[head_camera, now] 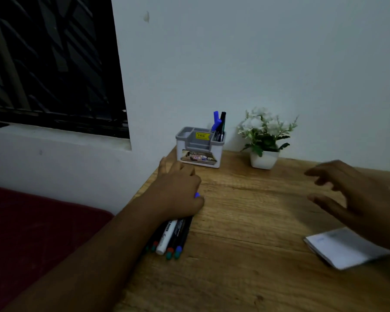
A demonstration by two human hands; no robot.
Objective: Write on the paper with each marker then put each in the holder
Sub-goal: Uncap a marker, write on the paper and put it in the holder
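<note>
Several markers [170,238] lie in a bunch near the table's left edge, one white-bodied, the others dark with coloured ends. My left hand [178,190] rests on top of their far ends, fingers curled over them; a blue cap tip shows at my thumb. The white and grey holder [199,147] stands at the back by the wall with a blue and a black marker [218,126] upright in its right compartment. The folded white paper [342,247] lies at the right. My right hand [356,199] hovers above the table over the paper, fingers spread, holding nothing.
A small white pot of white flowers [265,140] stands right of the holder against the wall. The wooden table [245,221] ends at its left edge beside a dark red seat [32,233]. A dark window is at upper left.
</note>
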